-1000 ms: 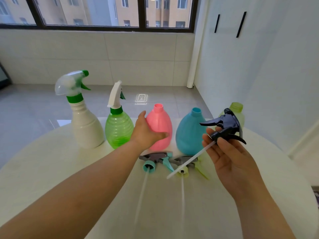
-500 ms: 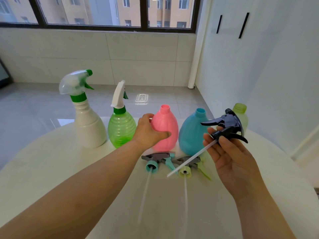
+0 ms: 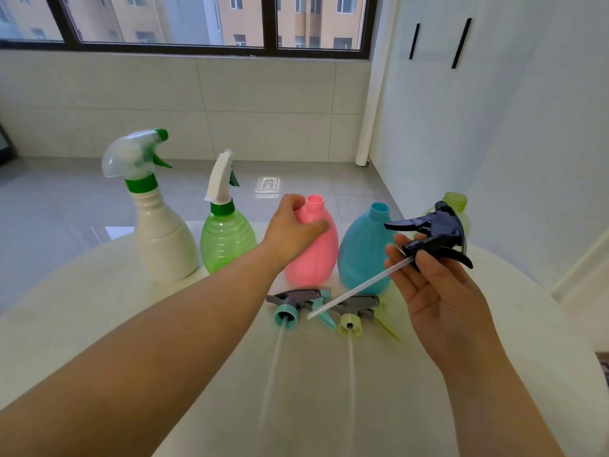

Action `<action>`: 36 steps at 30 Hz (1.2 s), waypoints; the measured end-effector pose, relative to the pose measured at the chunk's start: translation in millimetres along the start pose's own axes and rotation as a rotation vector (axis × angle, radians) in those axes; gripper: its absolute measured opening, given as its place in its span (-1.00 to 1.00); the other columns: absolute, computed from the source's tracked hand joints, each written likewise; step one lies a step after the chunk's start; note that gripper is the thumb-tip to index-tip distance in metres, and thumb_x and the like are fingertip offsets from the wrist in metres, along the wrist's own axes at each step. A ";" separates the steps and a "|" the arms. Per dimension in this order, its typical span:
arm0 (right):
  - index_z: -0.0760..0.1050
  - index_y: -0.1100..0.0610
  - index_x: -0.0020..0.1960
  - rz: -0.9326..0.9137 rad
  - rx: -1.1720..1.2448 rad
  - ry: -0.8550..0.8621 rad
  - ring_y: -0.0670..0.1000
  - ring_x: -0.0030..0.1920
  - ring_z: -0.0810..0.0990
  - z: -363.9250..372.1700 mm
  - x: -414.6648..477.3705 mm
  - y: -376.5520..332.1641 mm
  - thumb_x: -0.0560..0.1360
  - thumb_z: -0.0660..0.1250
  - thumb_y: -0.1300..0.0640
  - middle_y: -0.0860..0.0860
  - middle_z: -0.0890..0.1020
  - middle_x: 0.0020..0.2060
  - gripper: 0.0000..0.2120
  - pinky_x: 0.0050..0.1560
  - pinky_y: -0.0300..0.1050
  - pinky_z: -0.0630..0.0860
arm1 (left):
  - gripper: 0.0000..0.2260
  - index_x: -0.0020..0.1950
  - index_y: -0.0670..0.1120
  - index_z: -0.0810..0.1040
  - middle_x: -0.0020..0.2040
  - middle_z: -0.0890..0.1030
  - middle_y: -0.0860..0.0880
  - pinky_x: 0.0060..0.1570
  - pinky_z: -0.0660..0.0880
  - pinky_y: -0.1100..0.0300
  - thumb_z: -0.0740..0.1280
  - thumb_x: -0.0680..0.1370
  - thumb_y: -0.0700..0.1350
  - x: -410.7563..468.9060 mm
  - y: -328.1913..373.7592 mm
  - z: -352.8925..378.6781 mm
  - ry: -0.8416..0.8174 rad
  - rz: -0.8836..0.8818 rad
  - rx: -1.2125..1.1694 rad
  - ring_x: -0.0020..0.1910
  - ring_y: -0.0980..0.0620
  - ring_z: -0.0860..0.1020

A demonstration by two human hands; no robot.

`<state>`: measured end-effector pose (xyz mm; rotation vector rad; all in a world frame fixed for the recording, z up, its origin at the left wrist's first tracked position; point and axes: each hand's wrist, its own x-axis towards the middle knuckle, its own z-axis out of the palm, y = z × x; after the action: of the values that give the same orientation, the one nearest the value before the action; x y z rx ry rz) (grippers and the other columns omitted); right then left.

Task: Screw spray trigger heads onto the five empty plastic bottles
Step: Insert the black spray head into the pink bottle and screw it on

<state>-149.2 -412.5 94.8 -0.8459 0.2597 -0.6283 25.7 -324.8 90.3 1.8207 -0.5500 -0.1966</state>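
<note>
Spray trigger head of dark navy plastic (image 3: 435, 234), dip tube trailing, sits pinched in the right hand (image 3: 441, 291). Left hand (image 3: 293, 232) wraps the open-necked pink plastic bottle (image 3: 313, 255) on the white round table (image 3: 99, 308). Third bottle in hand; next, likely feed tube into neck, then twist.

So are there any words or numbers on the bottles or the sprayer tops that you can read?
None can be read.
The white bottle, green bottle, pink bottle, blue bottle and black sprayer top show no print.
The glowing sign on the floor is too blurred to read.
</note>
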 end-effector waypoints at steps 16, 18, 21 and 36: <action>0.63 0.11 -0.22 -0.104 0.114 0.090 -0.05 -0.17 0.69 -9.6 7.7 -11.3 0.38 0.22 0.24 0.00 0.72 -0.29 -0.80 -0.17 -0.23 0.61 | -0.36 0.22 0.05 0.27 0.02 0.40 0.07 -0.11 0.36 0.12 0.52 0.26 -0.13 -6.9 -10.1 -1.9 -0.048 0.141 0.163 -0.01 0.02 0.39; 0.60 0.13 -0.13 -0.123 0.179 0.101 -0.05 -0.14 0.69 -10.4 7.2 -13.7 0.45 0.18 0.26 0.01 0.72 -0.26 -0.78 -0.16 -0.24 0.61 | -0.39 0.14 0.14 0.24 -0.03 0.40 0.13 -0.18 0.39 0.20 0.52 0.26 -0.13 -12.3 -0.9 -8.3 -0.030 0.163 0.111 -0.07 0.07 0.41; 0.65 0.11 -0.16 -0.145 0.236 0.091 -0.04 -0.12 0.68 -9.4 4.8 -16.4 0.43 0.20 0.24 0.02 0.72 -0.22 -0.76 -0.13 -0.22 0.61 | -0.42 0.00 0.26 0.21 -0.10 0.39 0.26 -0.28 0.38 0.32 0.52 0.25 -0.12 -25.6 13.9 -26.6 -0.035 0.222 0.085 -0.13 0.24 0.42; 0.49 0.14 -0.14 -0.107 0.072 -0.102 -0.11 -0.25 0.66 91.1 -15.4 16.2 0.51 0.14 0.33 -0.08 0.69 -0.38 -0.81 -0.12 -0.26 0.60 | -0.31 0.07 0.25 0.12 -0.03 0.35 0.28 -0.31 0.39 0.42 0.54 0.24 -0.14 -136.9 -25.5 -134.3 -0.055 0.070 0.146 -0.10 0.31 0.42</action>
<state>-113.5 -339.0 140.8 -0.8233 0.0995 -0.6885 -33.4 -140.6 90.2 1.9389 -0.6807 -0.1631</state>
